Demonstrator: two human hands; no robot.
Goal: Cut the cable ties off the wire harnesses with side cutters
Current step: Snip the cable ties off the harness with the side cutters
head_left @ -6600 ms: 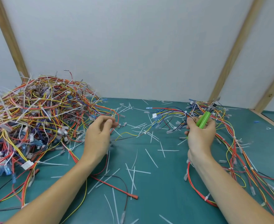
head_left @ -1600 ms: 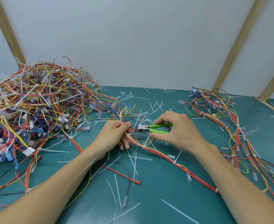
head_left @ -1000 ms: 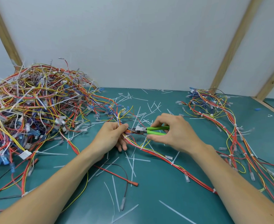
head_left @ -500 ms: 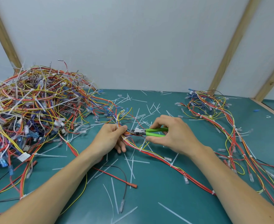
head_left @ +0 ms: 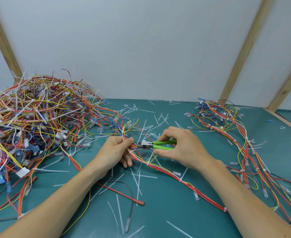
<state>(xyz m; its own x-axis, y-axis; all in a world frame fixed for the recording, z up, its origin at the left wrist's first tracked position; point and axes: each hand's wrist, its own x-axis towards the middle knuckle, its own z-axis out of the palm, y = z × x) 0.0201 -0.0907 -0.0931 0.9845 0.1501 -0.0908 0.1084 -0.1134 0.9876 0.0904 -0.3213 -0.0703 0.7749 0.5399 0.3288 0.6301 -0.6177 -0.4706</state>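
Side cutters (head_left: 155, 145) with green handles lie sideways in the right hand (head_left: 180, 148), fingers curled round them, their tip at the wire harness (head_left: 160, 166) that the left hand (head_left: 117, 152) pinches just to the left, mid-surface (head_left: 167, 208). Whether the blades meet a cable tie (head_left: 148, 163) is too small to tell; the left wire pile (head_left: 31, 127) is cut off by the frame.

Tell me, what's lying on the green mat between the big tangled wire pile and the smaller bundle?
In the head view: cut cable ties, both hands, left hand and right hand, the side cutters and one wire harness.
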